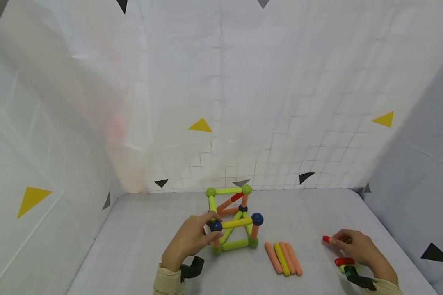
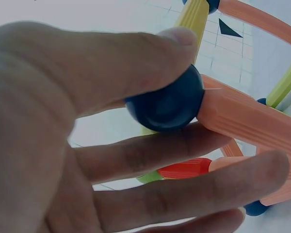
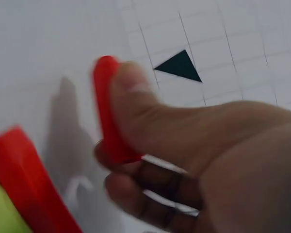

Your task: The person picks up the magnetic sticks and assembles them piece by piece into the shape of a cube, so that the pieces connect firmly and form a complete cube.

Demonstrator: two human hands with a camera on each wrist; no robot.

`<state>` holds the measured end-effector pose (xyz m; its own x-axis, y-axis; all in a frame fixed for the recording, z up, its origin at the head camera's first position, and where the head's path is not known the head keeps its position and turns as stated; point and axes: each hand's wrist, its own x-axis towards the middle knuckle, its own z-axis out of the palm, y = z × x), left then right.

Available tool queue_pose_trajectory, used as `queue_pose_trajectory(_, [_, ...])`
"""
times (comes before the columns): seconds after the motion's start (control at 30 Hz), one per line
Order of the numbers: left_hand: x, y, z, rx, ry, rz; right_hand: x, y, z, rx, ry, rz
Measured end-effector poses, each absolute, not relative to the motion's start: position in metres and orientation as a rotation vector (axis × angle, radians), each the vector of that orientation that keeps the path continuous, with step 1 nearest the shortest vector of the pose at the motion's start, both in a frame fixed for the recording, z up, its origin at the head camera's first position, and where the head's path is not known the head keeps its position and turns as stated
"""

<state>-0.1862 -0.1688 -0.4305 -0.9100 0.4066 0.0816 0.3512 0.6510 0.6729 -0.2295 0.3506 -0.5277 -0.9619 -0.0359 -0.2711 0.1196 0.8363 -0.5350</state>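
Observation:
A frame of magnetic sticks and balls [image 1: 235,245] stands mid-table, with yellow, lime, salmon and red sticks joined by green and dark blue balls. My left hand [image 1: 190,239] holds its near left upper corner, thumb and fingers around a dark blue ball [image 2: 167,107]. From that ball a yellow stick [image 1: 237,223] runs to another dark blue ball [image 1: 257,218], and a salmon stick [image 2: 250,116] also joins it. Off to the right, my right hand [image 1: 359,248] pinches a short red stick [image 3: 106,104] between thumb and fingers, slightly above the table.
Several loose salmon sticks [image 1: 273,258] and a yellow stick [image 1: 282,259] lie side by side right of the frame. Below my right hand are another red stick [image 3: 31,179] and a lime piece [image 3: 5,213]. White sheeting [image 1: 280,82] walls the back and sides.

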Motion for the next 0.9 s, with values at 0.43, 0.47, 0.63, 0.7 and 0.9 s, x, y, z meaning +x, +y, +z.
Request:
queue_pose_trajectory(0.43, [-0.186, -0.173, -0.429, 0.665, 2.756, 1.139, -0.223, 0.251, -0.485, -0.391, 2.732, -1.402])
queue_pose_trajectory(0.47, [-0.186, -0.174, -0.429, 0.667, 2.757, 1.143, -0.221, 0.243, -0.482, -0.428, 2.686, -1.434])
queue_pose_trajectory(0.63, [-0.186, -0.175, -0.429, 0.680, 2.765, 1.156, -0.211, 0.202, -0.473, -0.435, 2.547, -1.490])
queue_pose_trajectory(0.7, [-0.185, -0.175, -0.428, 0.677, 2.764, 1.161, -0.207, 0.186, -0.473, -0.431, 2.527, -1.498])
queue_pose_trajectory(0.9, [-0.185, -0.176, -0.428, 0.666, 2.755, 1.161, -0.195, 0.150, -0.481, -0.626, 2.505, -1.531])
